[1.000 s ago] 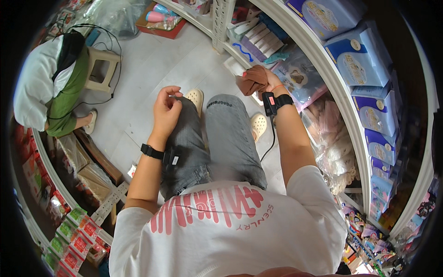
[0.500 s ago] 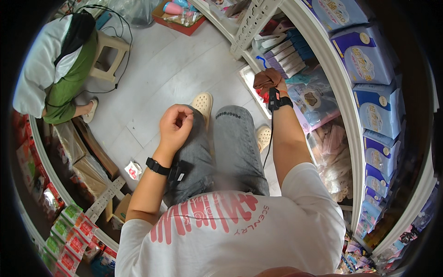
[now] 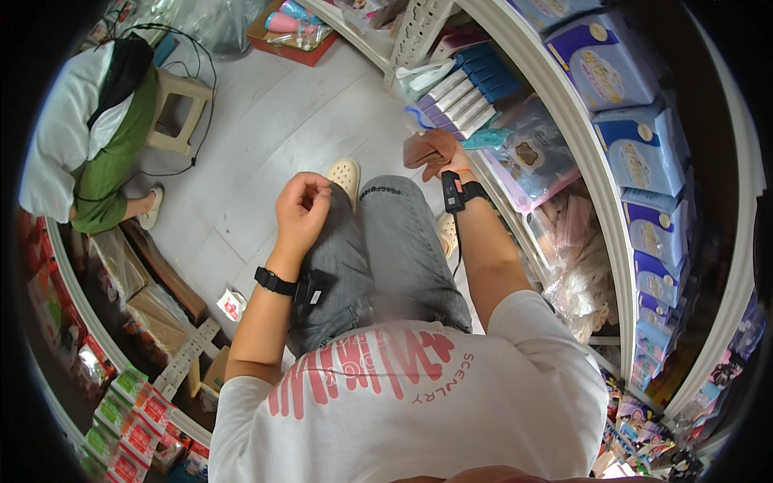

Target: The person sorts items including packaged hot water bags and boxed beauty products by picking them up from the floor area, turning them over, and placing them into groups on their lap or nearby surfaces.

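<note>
My right hand (image 3: 453, 163) reaches to the front of the lower right shelf, closed on a soft, bunched piece of brown fabric (image 3: 431, 150) that partly hides the fingers. Beside the fabric, a stack of white-and-purple boxes (image 3: 459, 103) lies on the shelf, with a thin blue loop (image 3: 417, 117) hanging by it. A teal packet (image 3: 486, 138) and a clear plastic bag (image 3: 531, 149) with a dark emblem are close to that hand. Above my left knee, my left hand (image 3: 301, 205) is loosely curled into a fist, and nothing shows in it.
Shelving with blue-and-purple packs (image 3: 636, 161) curves along the right. A person in green trousers (image 3: 125, 153) sits at the left by a beige stool (image 3: 173, 109) and black cables. A red box (image 3: 302, 47) stands on the floor ahead. A small white-and-red packet (image 3: 231, 304) lies on the floor.
My right hand has drawn the brown fabric left, away from the shelf and toward my knees, uncovering more of the boxes. The left hand stays curled. The whole view has shifted slightly.
</note>
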The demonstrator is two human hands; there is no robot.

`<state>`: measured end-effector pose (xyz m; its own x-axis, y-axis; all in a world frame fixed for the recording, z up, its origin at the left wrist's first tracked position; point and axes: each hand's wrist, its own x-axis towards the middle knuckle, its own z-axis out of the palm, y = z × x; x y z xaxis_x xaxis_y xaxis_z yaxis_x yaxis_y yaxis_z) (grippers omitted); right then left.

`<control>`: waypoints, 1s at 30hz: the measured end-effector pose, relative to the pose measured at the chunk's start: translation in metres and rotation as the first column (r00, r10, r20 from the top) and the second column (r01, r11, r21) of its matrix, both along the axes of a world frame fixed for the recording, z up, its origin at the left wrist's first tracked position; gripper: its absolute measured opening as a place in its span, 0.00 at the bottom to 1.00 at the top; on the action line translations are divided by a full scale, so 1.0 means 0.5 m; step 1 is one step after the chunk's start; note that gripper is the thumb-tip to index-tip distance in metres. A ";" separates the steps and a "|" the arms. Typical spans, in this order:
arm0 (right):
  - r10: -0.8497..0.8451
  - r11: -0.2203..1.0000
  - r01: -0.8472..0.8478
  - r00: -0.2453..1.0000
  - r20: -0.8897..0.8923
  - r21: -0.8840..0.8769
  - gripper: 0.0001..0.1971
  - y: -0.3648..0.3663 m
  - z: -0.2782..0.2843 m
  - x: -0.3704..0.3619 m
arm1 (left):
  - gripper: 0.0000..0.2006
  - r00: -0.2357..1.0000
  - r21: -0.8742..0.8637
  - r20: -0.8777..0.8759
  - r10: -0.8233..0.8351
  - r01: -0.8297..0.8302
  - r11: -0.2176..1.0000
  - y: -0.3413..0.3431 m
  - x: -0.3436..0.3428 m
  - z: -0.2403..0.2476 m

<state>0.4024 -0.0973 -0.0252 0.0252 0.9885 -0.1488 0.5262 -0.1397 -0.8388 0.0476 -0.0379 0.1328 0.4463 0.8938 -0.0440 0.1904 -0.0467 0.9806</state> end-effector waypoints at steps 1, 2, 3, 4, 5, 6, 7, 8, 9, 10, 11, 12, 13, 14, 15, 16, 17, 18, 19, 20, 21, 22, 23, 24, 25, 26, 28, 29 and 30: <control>0.065 0.994 -0.051 0.986 0.152 -0.093 0.16 -0.002 0.019 -0.007 | 0.04 1.000 -0.003 0.006 -0.005 0.005 1.000 0.002 0.000 0.002; 0.110 0.985 -0.076 0.969 0.222 -0.155 0.15 -0.007 0.037 -0.018 | 0.04 1.000 -0.006 0.012 -0.007 0.007 1.000 0.003 0.002 0.004; 0.133 0.981 -0.094 0.964 0.232 -0.172 0.15 -0.019 0.037 -0.020 | 0.04 1.000 -0.001 0.027 0.003 -0.003 1.000 0.002 0.002 0.005; 0.134 0.982 -0.100 0.966 0.220 -0.161 0.15 -0.028 0.036 -0.021 | 0.04 0.999 0.004 0.041 0.015 -0.015 1.000 0.002 0.003 0.007; 0.134 0.984 -0.108 0.972 0.192 -0.139 0.15 -0.034 0.036 -0.019 | 0.04 0.998 0.008 0.055 0.027 -0.028 1.000 0.002 0.004 0.007; 0.124 0.988 -0.107 0.981 0.153 -0.112 0.14 -0.044 0.029 -0.016 | 0.04 0.997 0.009 0.067 0.033 -0.034 0.999 0.001 0.004 0.005; 0.115 0.991 -0.108 0.989 0.095 -0.080 0.14 -0.051 0.016 -0.010 | 0.04 0.996 0.006 0.078 0.047 -0.048 0.999 -0.003 0.002 0.001; 0.104 0.993 -0.103 0.994 0.027 -0.050 0.14 -0.059 0.004 -0.003 | 0.04 0.994 0.004 0.089 0.062 -0.063 0.998 -0.004 0.000 0.000; 0.097 0.995 -0.098 0.995 -0.037 -0.022 0.14 -0.067 -0.014 0.012 | 0.04 0.994 -0.009 0.086 0.063 -0.062 0.998 -0.006 0.000 0.000; 0.083 0.997 -0.082 0.990 -0.117 0.014 0.13 -0.082 -0.037 0.033 | 0.04 0.995 -0.024 0.085 0.058 -0.057 0.998 -0.006 0.001 0.004; 0.084 0.994 -0.069 0.976 -0.203 0.082 0.13 -0.100 -0.066 0.063 | 0.03 0.995 -0.040 0.085 0.055 -0.051 0.998 -0.005 0.004 0.008; 0.102 0.981 -0.048 0.951 -0.293 0.185 0.13 -0.121 -0.102 0.102 | 0.03 0.995 -0.045 0.092 0.038 -0.034 0.998 -0.003 0.009 0.010; 0.151 0.949 -0.027 0.913 -0.378 0.313 0.12 -0.149 -0.137 0.141 | 0.03 0.997 -0.022 0.078 0.011 -0.009 1.000 0.001 0.019 0.013; 0.203 0.894 0.000 0.891 -0.405 0.448 0.12 -0.194 -0.181 0.183 | 0.04 0.997 -0.002 0.069 -0.022 0.022 1.000 0.006 0.032 0.014; -0.091 0.994 0.110 0.917 -0.389 0.028 0.15 -0.173 -0.111 0.159 | 0.04 0.999 0.022 0.027 0.017 -0.018 1.000 -0.002 0.020 0.006; -0.348 0.918 0.258 0.888 -0.300 -0.301 0.17 -0.160 -0.035 0.139 | 0.05 0.999 0.027 -0.043 0.032 -0.030 0.999 -0.006 0.021 0.008; -0.526 0.803 0.346 0.794 -0.304 -0.485 0.20 -0.153 0.012 0.137 | 0.05 0.997 0.002 -0.081 0.003 -0.002 1.000 -0.002 0.030 0.013; -0.675 0.680 0.389 0.662 -0.324 -0.621 0.22 -0.142 0.047 0.134 | 0.05 0.992 -0.022 -0.120 -0.026 0.024 0.999 0.002 0.040 0.018; -0.871 0.490 0.295 0.126 -0.475 -0.820 0.22 -0.128 0.086 0.143 | 0.05 0.986 -0.046 -0.156 -0.049 0.042 0.998 0.007 0.049 0.020; -0.875 0.483 0.299 0.135 -0.465 -0.823 0.20 -0.113 0.129 0.132 | 0.06 0.981 -0.041 -0.188 -0.041 0.034 0.999 0.010 0.057 0.018; -0.874 0.486 0.311 0.140 -0.466 -0.817 0.20 -0.108 0.136 0.126 | 0.06 0.975 -0.035 -0.219 -0.038 0.031 0.999 0.015 0.066 0.019; -0.866 0.499 0.354 0.177 -0.467 -0.791 0.20 -0.104 0.123 0.130 | 0.06 0.968 -0.028 -0.250 -0.032 0.025 0.999 0.019 0.074 0.019; -0.858 0.514 0.416 0.242 -0.453 -0.750 0.20 -0.101 0.101 0.134 | 0.06 0.977 -0.045 -0.212 -0.039 0.030 0.999 0.018 0.078 0.020; -0.837 0.547 0.486 0.353 -0.419 -0.682 0.20 -0.096 0.076 0.142 | 0.05 0.983 -0.058 -0.175 -0.048 0.039 0.998 0.016 0.081 0.021; -0.810 0.580 0.553 0.468 -0.353 -0.598 0.20 -0.091 0.053 0.151 | 0.05 0.989 -0.074 -0.138 -0.060 0.050 0.996 0.014 0.083 0.022; -0.781 0.612 0.594 0.559 -0.279 -0.522 0.20 -0.090 0.035 0.168 | 0.05 0.989 -0.078 -0.135 -0.066 0.056 0.995 0.014 0.088 0.024; -0.732 0.657 0.603 0.654 -0.191 -0.454 0.20 -0.085 0.022 0.191 | 0.04 0.989 -0.087 -0.132 -0.066 0.054 0.995 0.011 0.090 0.026; -0.717 0.666 0.587 0.673 -0.179 -0.460 0.21 -0.087 0.016 0.202 | 0.04 0.990 -0.076 -0.128 -0.060 0.051 0.996 0.013 0.090 0.025; -0.724 0.654 0.524 0.644 -0.248 -0.545 0.21 -0.084 0.025 0.207 | 0.04 0.992 -0.065 -0.118 -0.052 0.045 0.997 0.011 0.090 0.020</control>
<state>0.5060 -0.1393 -0.0125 0.4518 0.5951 -0.6646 -0.2020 -0.6574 -0.7260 0.0928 -0.0322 0.1428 0.4771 0.8652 -0.1545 0.3054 0.0016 0.9522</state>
